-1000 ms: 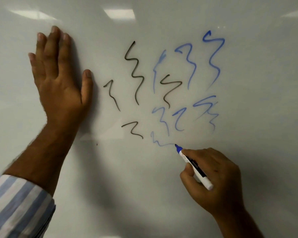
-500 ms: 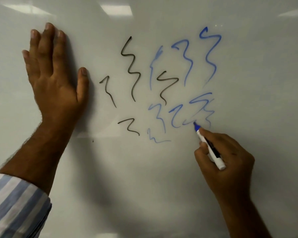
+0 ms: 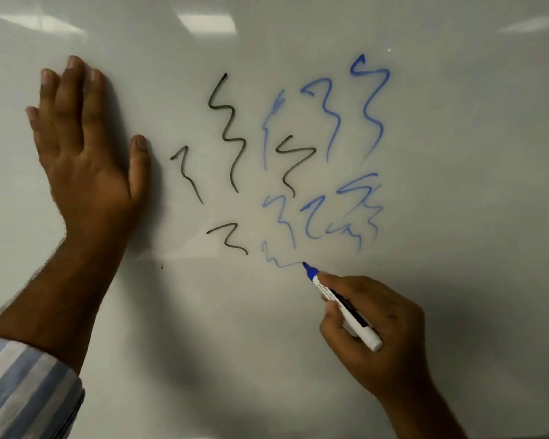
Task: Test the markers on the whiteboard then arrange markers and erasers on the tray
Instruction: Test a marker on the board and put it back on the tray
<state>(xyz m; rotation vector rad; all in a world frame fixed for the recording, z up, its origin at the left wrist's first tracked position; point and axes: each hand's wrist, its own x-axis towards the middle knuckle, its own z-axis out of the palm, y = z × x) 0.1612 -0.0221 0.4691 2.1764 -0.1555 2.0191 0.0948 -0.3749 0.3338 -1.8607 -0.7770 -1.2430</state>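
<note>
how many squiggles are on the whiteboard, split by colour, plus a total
Black squiggles: 4, for example the tall black squiggle
Blue squiggles: 8, for example the dark blue squiggle at upper right; the overlapping ones at lower right are hard to separate
Total: 12, drawn on the white glossy whiteboard

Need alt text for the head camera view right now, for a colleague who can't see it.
The right hand holds a blue marker with its tip at the end of a faint blue squiggle on the whiteboard. The left hand lies flat on the board beside black squiggles.
</note>
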